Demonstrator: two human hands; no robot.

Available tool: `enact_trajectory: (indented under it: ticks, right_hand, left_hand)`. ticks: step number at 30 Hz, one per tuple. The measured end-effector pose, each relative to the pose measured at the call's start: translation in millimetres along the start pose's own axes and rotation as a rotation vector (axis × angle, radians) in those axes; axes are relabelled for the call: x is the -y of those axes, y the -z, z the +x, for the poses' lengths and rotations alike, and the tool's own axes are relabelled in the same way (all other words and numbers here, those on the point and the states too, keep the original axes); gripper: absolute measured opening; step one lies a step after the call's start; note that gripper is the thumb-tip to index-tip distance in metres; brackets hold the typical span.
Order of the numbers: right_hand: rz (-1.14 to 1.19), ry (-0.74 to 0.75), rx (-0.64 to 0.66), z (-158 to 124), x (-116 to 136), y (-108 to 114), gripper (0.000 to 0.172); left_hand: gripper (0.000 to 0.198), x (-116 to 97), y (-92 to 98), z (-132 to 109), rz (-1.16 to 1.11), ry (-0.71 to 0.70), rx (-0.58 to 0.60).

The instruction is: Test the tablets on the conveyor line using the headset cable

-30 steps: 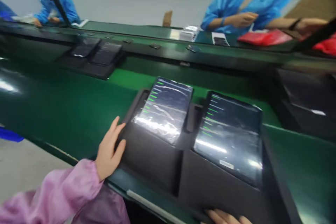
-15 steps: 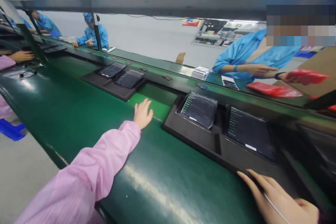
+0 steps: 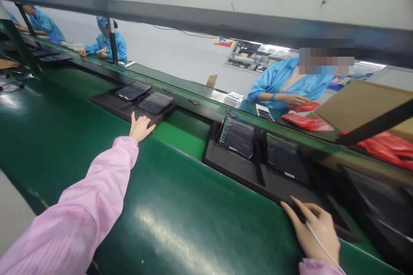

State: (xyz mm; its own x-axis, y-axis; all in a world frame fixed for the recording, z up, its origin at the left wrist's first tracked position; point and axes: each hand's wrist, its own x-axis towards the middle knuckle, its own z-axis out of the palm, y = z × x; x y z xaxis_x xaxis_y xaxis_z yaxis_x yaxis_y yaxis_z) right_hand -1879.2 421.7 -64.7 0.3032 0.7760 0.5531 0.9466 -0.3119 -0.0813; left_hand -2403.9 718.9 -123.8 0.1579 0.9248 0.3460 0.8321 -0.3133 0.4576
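Note:
My left hand (image 3: pixel 141 127), in a pink sleeve, reaches to the front edge of a black tray (image 3: pixel 106 100) with its fingers spread, seemingly touching it. Two flat tablet-like screens in clear film (image 3: pixel 155 103) lie in that tray. My right hand (image 3: pixel 318 230) is at the front edge of a nearer black tray (image 3: pixel 230 166). A white cable (image 3: pixel 319 240) runs across this hand to a slim dark end between the fingers, partly hidden. The nearer tray also bears two screens, a left one (image 3: pixel 237 136) and a right one (image 3: pixel 286 157).
The trays stand on a green strip (image 3: pixel 185 131) beside the green bench top (image 3: pixel 180 206). Small dark pieces (image 3: pixel 194 101) lie on the ledge behind. Opposite, a co-worker in blue (image 3: pixel 274 79) handles a red packet (image 3: pixel 303 106). A beam (image 3: pixel 206 13) crosses overhead.
My left hand has moved left, from the gap between the trays to the farther tray's edge. My right hand stays by the nearer tray. The co-worker's red packet has come lower. The view has shifted.

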Motion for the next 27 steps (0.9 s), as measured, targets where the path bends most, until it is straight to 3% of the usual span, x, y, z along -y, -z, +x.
enact_trajectory:
  ticks: [2, 4, 8, 10, 14, 21, 23, 25, 27]
  right_hand:
    - [0.013, 0.028, -0.045, -1, -5, 1, 0.072]
    - [0.035, 0.055, -0.046, 2, -30, 5, 0.072]
    - [0.064, 0.027, -0.033, 10, -95, 18, 0.074]
    - [0.060, -0.011, -0.022, 8, -103, 24, 0.072]
    - [0.078, -0.018, -0.016, -12, -61, 33, 0.061]
    - [0.325, 0.306, 0.155, -44, 24, 49, 0.042]
    - [0.391, 0.348, 0.177, -49, 40, 52, 0.039]
    - [0.449, 0.349, 0.169, -52, 54, 56, 0.038]
    - [0.496, 0.312, 0.136, -53, 66, 60, 0.037]
  left_hand:
    - [0.031, -8, 12.7, 0, -0.002, -0.038, -0.030]
    - [0.029, -34, 21.7, -11, 0.004, -0.069, -0.053]
    - [0.027, -117, 17.4, -68, 0.033, -0.128, -0.055]
    - [0.026, -150, 10.3, -103, 0.046, -0.142, -0.049]
    - [0.025, -187, 14.9, -174, 0.057, -0.173, -0.037]
    - [0.013, -264, 65.8, -298, 0.040, -0.221, 0.019]
    - [0.010, -293, 63.1, -334, -0.007, -0.227, 0.083]
    - [0.023, -322, 50.2, -365, -0.091, -0.262, 0.153]
    - [0.034, -346, 39.0, -385, -0.189, -0.448, 0.306]
